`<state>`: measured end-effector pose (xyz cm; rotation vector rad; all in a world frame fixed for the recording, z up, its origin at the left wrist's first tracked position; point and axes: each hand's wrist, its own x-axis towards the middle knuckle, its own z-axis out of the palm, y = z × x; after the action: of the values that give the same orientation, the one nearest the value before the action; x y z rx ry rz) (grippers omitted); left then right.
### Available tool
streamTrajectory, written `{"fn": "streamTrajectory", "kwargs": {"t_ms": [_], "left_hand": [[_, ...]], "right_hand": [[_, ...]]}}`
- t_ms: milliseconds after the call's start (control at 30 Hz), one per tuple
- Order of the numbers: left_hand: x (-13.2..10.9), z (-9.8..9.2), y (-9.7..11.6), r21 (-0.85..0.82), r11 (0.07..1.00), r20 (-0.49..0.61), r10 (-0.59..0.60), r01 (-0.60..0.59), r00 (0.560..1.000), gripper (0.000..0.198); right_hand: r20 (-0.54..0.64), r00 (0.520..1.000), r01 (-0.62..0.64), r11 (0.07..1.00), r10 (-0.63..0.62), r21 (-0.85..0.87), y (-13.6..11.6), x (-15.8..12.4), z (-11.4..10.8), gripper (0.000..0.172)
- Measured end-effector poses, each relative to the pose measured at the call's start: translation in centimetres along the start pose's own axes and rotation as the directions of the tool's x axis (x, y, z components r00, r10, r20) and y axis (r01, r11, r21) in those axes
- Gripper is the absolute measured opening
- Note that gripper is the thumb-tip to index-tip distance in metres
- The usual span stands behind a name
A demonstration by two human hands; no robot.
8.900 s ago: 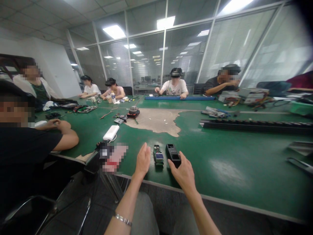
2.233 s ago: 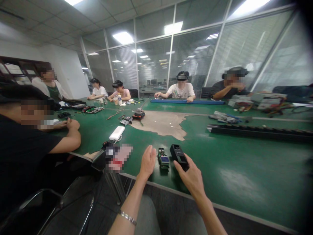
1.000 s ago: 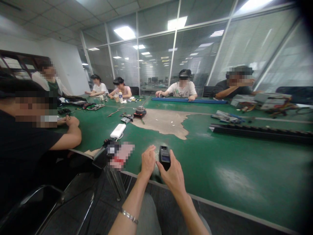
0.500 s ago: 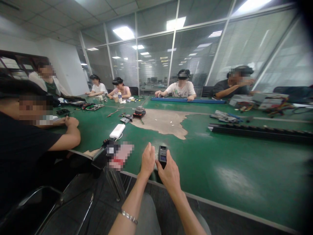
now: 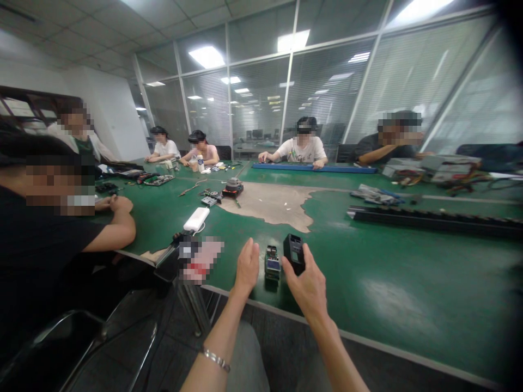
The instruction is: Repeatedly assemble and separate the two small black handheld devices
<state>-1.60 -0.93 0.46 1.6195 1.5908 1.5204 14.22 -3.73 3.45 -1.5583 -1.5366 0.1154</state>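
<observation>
My right hand grips a black plastic casing with rectangular cut-outs, thumb on its near side and fingers along its right. Just left of the casing, on the green tabletop, is a small circuit board module with a bluish screen and metal parts at its far end. My left hand lies to the left of the module, apart from it, with fingers stretched out and nothing in them. A metal bracelet circles my left wrist.
A white power bank with a cable lies ahead on the left. Beyond are a bare torn patch, a motor-like part and a long black rail. A co-worker's forearm rests at left; several other people sit around the table.
My right hand has moved right with the black casing, lifting it off the circuit board module, which now lies uncovered on the table. My left hand has stayed nearly still.
</observation>
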Motion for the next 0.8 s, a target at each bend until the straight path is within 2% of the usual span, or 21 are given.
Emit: {"fn": "streamTrajectory", "kwargs": {"t_ms": [133,233,633,800], "left_hand": [[0.0,0.2,0.0,0.023,1.0,-0.005,0.005,-0.005,1.0,0.059],[0.0,0.1,0.0,0.032,0.999,-0.001,0.002,-0.002,1.0,0.06],[0.0,0.2,0.2,0.042,0.999,0.006,0.004,-0.004,1.0,0.059],[0.1,0.2,0.2,0.05,0.999,0.015,-0.01,0.009,1.0,0.059]], "right_hand": [[0.066,0.998,-0.007,0.996,0.012,-0.084,3.4,-0.3,0.2,0.078],[0.067,0.998,0.012,0.995,-0.005,-0.103,4.6,-0.7,0.5,0.076],[0.038,0.994,0.102,0.992,-0.099,-0.08,6.3,-1.3,0.9,0.071],[0.032,0.996,0.086,0.995,-0.084,-0.059,6.1,-1.2,0.8,0.076]]}}
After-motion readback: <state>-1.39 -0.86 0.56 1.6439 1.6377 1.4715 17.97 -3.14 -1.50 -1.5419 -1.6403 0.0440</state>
